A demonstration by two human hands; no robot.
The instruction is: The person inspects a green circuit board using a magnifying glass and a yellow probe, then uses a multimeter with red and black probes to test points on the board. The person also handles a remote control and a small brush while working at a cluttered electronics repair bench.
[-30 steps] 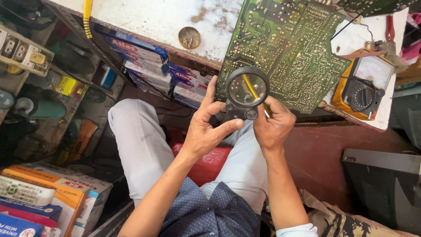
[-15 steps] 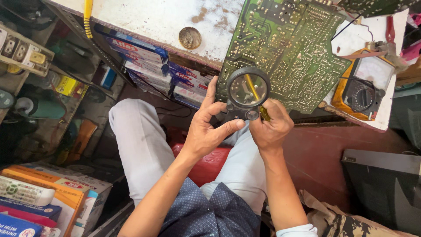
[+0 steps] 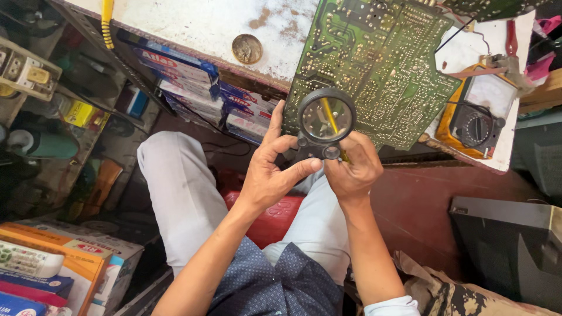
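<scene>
At the lower left edge of the green circuit board (image 3: pixel 377 64), a round black-framed magnifying glass (image 3: pixel 326 120) is held over the solder side, its lens showing a yellow rod-like shape. Left hand (image 3: pixel 269 175) grips the magnifier from the left: the fingers rise along the board edge and the thumb presses in toward the base of the frame. Right hand (image 3: pixel 354 169) is closed into a narrow fist just right of the frame, holding a thin yellow-tipped tool (image 3: pixel 344 155); most of the tool is hidden by the fingers. Both hands touch or nearly touch below the lens.

Circuit board rests tilted on a white, stained workbench (image 3: pixel 199 26), overhanging its front edge. Right of the board lies an analogue multimeter (image 3: pixel 477 120) in a yellow case with a black dial. Left of the board, a round metal coin-like disc (image 3: pixel 247 48) sits on the bench top. Under the bench edge, flat blue and white boxes (image 3: pixel 193 82) are stacked. Below the hands, the person's knees in light grey trousers (image 3: pixel 175 187) frame a red stool (image 3: pixel 272 216). Cardboard boxes (image 3: pixel 70 260) stand at lower left
</scene>
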